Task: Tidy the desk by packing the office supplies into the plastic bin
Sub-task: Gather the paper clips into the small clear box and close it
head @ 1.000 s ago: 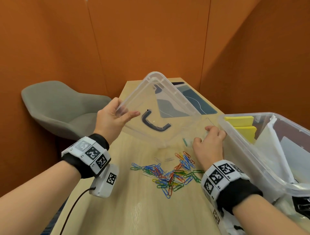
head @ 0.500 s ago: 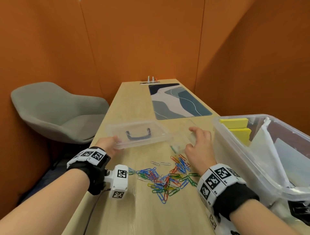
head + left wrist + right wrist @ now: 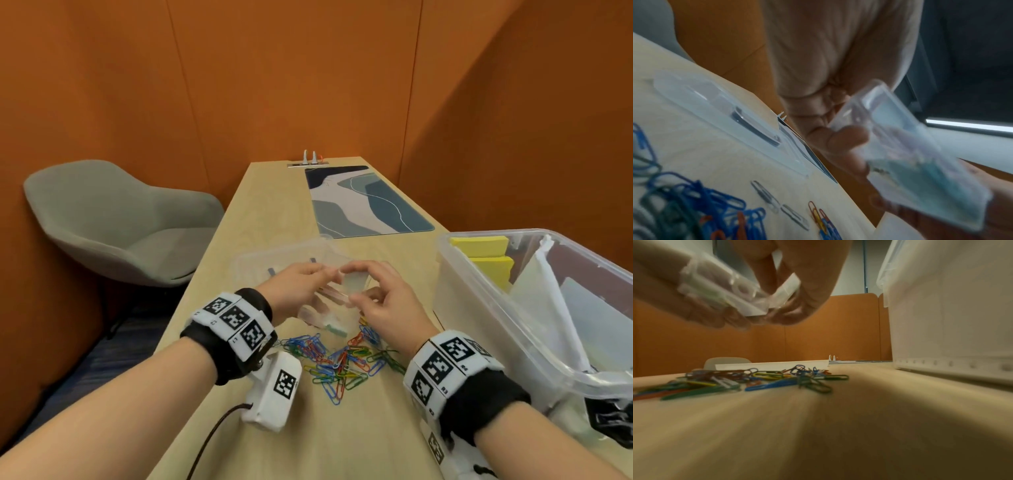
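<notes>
Both hands hold a small clear plastic case (image 3: 329, 308) just above the desk, over a pile of coloured paper clips (image 3: 339, 363). My left hand (image 3: 298, 287) pinches its left end; in the left wrist view the thumb lies against the case (image 3: 910, 146). My right hand (image 3: 387, 301) curls round its right end, seen from below with the case (image 3: 731, 288) between the fingers. The big clear plastic bin (image 3: 479, 308) stands at the right, holding yellow sticky notes (image 3: 479, 245) and white sheets. The clips (image 3: 760, 378) lie loose on the wood.
The bin's clear lid (image 3: 274, 260) with a dark handle lies flat on the desk behind the hands. A patterned desk mat (image 3: 363, 202) lies further back, and a grey chair (image 3: 113, 222) stands left of the desk. Orange walls close in the desk.
My left hand laid the lid flat on the desk, let it go and came over to the small clear case. My right hand lifted that case off the desk.
</notes>
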`<act>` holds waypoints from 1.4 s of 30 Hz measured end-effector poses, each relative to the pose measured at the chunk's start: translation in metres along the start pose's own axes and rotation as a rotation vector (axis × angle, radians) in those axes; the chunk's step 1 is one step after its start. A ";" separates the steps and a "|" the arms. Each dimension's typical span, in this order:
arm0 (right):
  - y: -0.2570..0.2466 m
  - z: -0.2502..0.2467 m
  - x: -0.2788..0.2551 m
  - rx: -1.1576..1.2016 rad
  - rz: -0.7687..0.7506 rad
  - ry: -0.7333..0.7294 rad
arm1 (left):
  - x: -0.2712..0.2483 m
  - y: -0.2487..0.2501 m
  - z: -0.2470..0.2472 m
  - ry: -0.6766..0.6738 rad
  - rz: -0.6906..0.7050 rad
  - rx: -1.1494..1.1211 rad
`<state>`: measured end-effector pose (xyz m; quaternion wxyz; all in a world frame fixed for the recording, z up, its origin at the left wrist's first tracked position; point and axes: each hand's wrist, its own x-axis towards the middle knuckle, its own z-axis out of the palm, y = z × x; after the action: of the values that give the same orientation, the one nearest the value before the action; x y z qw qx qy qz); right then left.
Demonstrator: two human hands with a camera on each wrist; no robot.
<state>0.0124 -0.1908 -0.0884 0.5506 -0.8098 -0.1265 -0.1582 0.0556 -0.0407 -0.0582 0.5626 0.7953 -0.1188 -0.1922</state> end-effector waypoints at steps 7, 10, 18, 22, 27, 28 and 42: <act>-0.009 -0.022 -0.025 -0.682 0.739 0.035 | -0.002 -0.014 -0.023 0.254 -0.014 -0.008; -0.010 -0.017 -0.027 -0.700 0.876 -0.171 | -0.007 -0.020 -0.033 0.307 -0.013 0.013; 0.004 0.003 -0.017 -0.537 0.550 -0.304 | -0.015 -0.025 -0.035 0.331 0.014 0.001; 0.003 -0.013 -0.010 -0.645 0.616 -0.003 | -0.015 -0.025 -0.039 0.332 0.023 0.011; 0.020 -0.014 0.012 -0.655 0.686 -0.195 | -0.017 -0.027 -0.043 0.358 0.020 -0.009; 0.023 -0.011 0.016 -0.650 0.660 -0.248 | -0.017 -0.028 -0.042 0.367 0.021 -0.016; -0.011 0.005 0.002 0.009 0.184 -0.140 | -0.007 -0.013 -0.017 0.270 -0.015 -0.023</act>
<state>0.0109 -0.1823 -0.0796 0.5562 -0.8246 -0.0902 -0.0495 0.0563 -0.0191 -0.0638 0.5812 0.8082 -0.0336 -0.0889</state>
